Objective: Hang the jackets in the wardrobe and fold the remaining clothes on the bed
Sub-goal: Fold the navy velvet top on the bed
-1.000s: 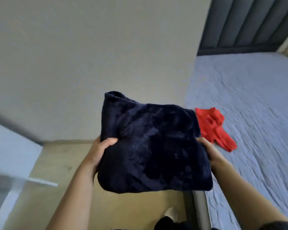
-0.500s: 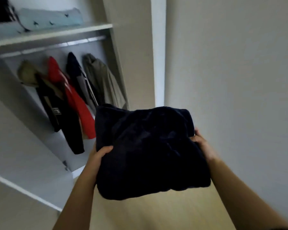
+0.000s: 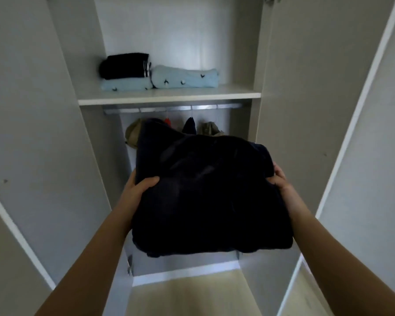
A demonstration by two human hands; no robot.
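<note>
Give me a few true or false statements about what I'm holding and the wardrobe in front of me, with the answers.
1. The left hand and right hand both grip the folded dark garment. True.
2. Jackets hang from the rail under the shelf. True.
3. The shelf holds only red clothes. False: a black folded piece and light blue folded pieces lie there.
4. The wardrobe is closed. False: its doors stand open.

I grip a folded navy fleece [image 3: 205, 190] below the wardrobe shelf [image 3: 169, 98], left hand [image 3: 139, 190] and right hand [image 3: 281, 181] at its sides. On the shelf, a folded black garment [image 3: 123, 66] lies atop light blue folded clothes [image 3: 185, 77]. Just under the shelf, jackets [image 3: 189, 126] hang from a rail [image 3: 171, 108].
</note>
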